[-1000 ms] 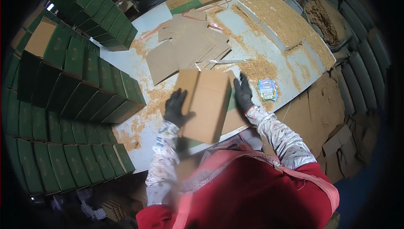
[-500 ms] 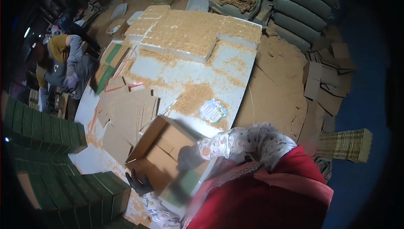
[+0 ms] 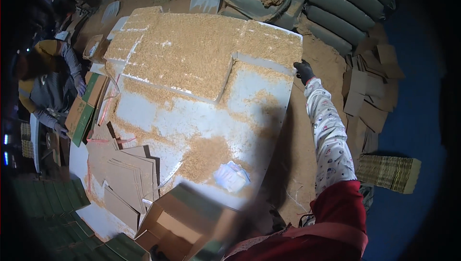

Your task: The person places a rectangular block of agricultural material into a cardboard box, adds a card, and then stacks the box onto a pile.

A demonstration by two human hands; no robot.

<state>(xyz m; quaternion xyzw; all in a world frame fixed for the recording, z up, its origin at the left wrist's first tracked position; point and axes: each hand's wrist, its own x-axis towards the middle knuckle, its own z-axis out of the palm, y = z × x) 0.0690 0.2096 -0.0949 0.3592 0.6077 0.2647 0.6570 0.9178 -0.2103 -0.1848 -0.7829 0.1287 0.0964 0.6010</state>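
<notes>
My right hand [image 3: 304, 72], in a dark glove, reaches far forward and has its fingers curled at the near right corner of a white tray [image 3: 265, 62]. That tray is heaped with tan, sawdust-like crumbs and belongs to a group of trays [image 3: 180, 54] covered in the same stuff. Close to me an open cardboard box [image 3: 181, 230] with a green outside stands tilted on the white table [image 3: 225, 136]. At the box's near edge a bit of my dark-gloved left hand [image 3: 157, 253] shows; its fingers are mostly hidden.
Flat cardboard pieces [image 3: 127, 174] lie left of the box. Printed packets [image 3: 231, 176] rest beside spilled crumbs. Green boxes [image 3: 53, 198] are stacked at left. Another person [image 3: 53, 83] handles a green-striped carton [image 3: 86, 107]. Filled sacks [image 3: 343, 6] stand at the far right.
My right hand has left the inside of the box and stretched forward to the tray corner. The box sits lower in view. The other person now has both hands at the green-striped carton.
</notes>
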